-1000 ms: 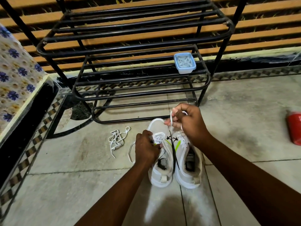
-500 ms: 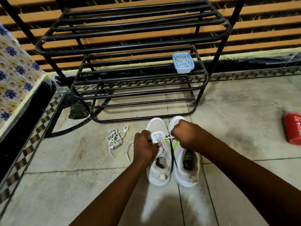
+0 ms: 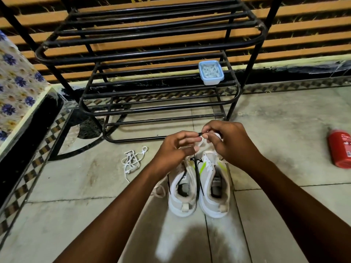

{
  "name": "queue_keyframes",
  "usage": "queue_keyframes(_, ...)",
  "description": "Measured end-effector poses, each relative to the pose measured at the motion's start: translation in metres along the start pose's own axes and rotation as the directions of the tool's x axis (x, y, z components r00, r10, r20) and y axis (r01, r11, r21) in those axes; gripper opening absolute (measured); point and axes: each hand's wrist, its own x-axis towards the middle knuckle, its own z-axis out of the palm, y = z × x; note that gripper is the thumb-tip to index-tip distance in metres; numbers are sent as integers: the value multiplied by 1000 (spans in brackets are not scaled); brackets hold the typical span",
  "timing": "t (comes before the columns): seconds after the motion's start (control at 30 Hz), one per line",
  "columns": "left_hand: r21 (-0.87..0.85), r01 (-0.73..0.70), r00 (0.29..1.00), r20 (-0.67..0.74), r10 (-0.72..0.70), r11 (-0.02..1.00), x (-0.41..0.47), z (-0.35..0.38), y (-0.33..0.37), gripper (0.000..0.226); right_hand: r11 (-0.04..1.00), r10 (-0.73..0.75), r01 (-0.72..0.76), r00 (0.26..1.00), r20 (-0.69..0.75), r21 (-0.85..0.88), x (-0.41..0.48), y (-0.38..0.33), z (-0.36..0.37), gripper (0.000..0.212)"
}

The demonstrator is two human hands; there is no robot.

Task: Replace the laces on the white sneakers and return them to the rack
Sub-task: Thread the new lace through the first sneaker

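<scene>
On the floor (image 3: pixel 85 186) at the rack's (image 3: pixel 142 54) six o'clock, a lace (image 3: pixel 201 143) is pinched by left hand (image 3: pixel 174 149) and right hand (image 3: pixel 229 143) over the sneakers (image 3: pixel 208 165); tugged unevenly, it may be unthreaded.

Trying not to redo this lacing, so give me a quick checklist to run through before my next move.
1. Grip on the lace: ok, the left hand and right hand both pinch it near its tip.
2. Sneakers steady: ok, upright and side by side on the floor.
3. Loose lace out of the way: ok, it lies left of the sneakers, apart from them.
4. Next eyelet: cannot tell, the hands hide the toe ends.
5. Sneakers on the rack: not ok, not yet.
</scene>
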Motion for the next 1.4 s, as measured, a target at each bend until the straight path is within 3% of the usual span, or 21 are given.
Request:
queue_keyframes(0.1,8,18,996,82,-18,1000,10,2,17,37,994,90,-81,988,-124,70,-5,7,-3,10)
queue_keyframes(0.2,46,-25,999,43,23,999,14,2,18,11,984,150,-136,980,-132,115,-16,16,-3,11)
queue_keyframes(0.37,-129,64,980,-180,-87,990,9,3,12,13,964,247,-239,967,-65,113,-43,47,-4,19)
queue_keyframes(0.53,-174,56,931,-347,-114,983,9,2,2,10,931,364,-364,928,79,-13,-76,80,5,23)
queue_keyframes(0.67,-208,55,912,-387,-134,977,15,-4,0,13,863,504,-503,849,162,-47,-101,103,6,25)
queue_keyframes(0.8,-278,41,929,-344,-139,960,20,-4,0,13,800,600,-587,785,155,-123,-113,114,11,12)
queue_keyframes(0.9,-108,104,936,-325,-134,989,17,-2,-6,13,800,600,-596,796,77,-75,-108,107,18,6)
queue_keyframes(1.07,162,193,933,-336,-130,968,-7,-4,-39,36,840,513,-501,858,-9,208,-81,69,23,8)
queue_keyframes(1.23,507,144,986,-146,-80,850,-41,0,-56,59,650,534,-487,839,105,584,-55,31,38,11)
queue_keyframes(1.3,638,55,989,-140,46,768,-43,-1,-63,52,597,530,-490,835,145,635,-47,25,48,10)
queue_keyframes(1.4,621,90,964,-251,89,779,-43,-6,-68,23,541,553,-529,809,197,653,-40,13,67,14)
